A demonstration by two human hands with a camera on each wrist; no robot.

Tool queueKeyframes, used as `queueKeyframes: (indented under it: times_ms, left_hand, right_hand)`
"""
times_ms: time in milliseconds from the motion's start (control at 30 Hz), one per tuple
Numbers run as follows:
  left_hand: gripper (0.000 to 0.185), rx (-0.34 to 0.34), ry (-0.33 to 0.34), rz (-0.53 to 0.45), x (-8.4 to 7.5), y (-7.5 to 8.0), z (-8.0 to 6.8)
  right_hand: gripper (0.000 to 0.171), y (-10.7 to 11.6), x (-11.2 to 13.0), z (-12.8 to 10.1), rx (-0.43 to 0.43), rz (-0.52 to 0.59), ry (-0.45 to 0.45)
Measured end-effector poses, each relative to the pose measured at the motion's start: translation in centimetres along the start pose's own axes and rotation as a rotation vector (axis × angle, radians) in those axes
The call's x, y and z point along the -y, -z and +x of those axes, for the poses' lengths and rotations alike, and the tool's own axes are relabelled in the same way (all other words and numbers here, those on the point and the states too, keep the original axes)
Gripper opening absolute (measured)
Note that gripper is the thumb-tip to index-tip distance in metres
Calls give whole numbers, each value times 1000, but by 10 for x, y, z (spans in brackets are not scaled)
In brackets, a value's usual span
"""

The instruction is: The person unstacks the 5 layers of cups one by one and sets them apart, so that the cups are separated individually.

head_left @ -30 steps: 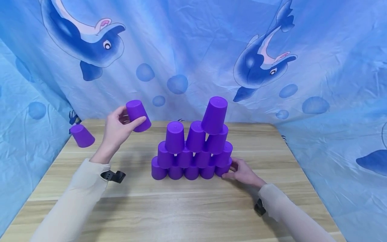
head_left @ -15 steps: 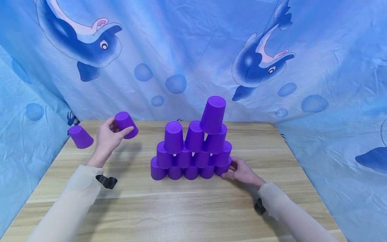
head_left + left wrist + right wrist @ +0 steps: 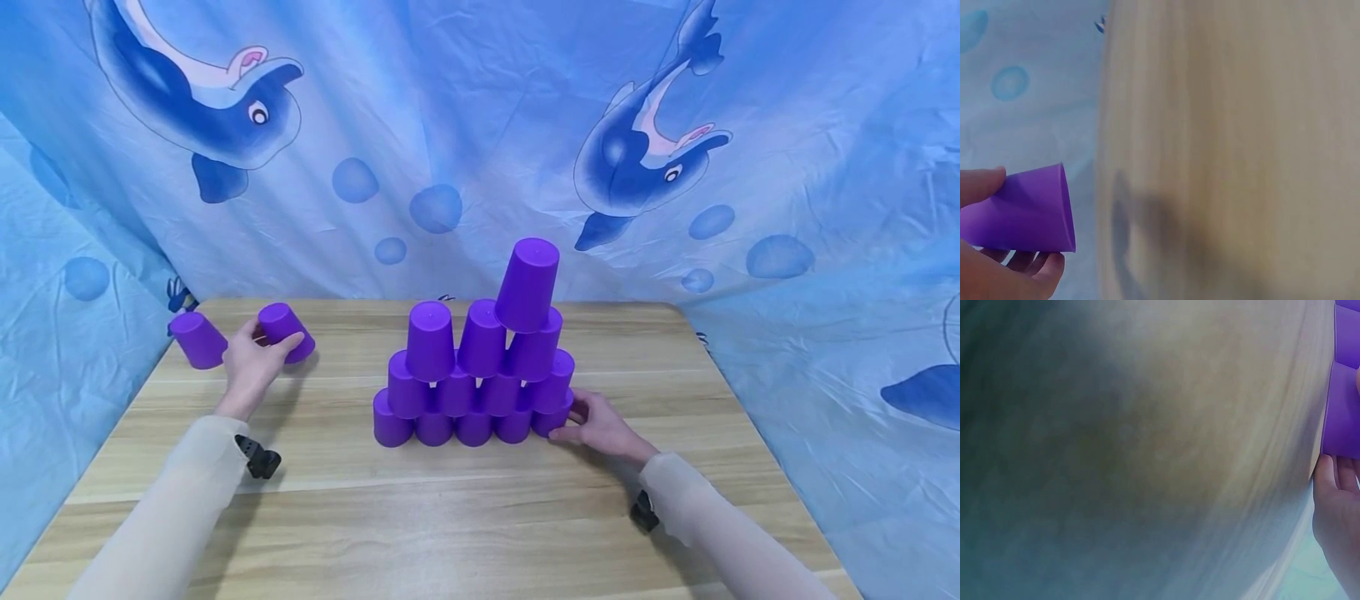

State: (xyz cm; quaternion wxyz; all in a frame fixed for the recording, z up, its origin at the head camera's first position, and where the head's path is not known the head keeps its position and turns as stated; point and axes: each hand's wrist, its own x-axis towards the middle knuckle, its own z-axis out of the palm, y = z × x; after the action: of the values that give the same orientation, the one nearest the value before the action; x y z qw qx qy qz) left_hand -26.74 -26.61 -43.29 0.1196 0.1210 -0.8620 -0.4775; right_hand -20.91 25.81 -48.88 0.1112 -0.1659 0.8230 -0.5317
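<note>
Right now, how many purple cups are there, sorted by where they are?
Cups in the pyramid: 13
Cup held in the left hand: 1
Loose cup beside it: 1
Total: 15 purple cups

Right hand (image 3: 1338, 519) touches a purple cup (image 3: 1342, 419) on the blurred wooden table (image 3: 1166, 444).

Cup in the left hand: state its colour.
Purple; the cup in the left hand shows best in the head view.

Matt plastic cups (image 3: 480, 367), wood-grain table (image 3: 450, 517)
</note>
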Motion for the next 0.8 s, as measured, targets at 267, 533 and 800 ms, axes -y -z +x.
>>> queueKeyframes:
  times_ms: [267, 533, 800]
  left_hand:
    - [69, -65, 72, 10, 25, 2, 7]
    - [67, -80, 78, 21, 37, 7, 14]
    - [67, -83, 81, 53, 45, 11, 23]
  right_hand:
    - [66, 0, 1, 0, 0, 12, -16]
    - [64, -1, 0, 0, -5, 5, 3]
    - [64, -1, -2, 1, 3, 14, 20]
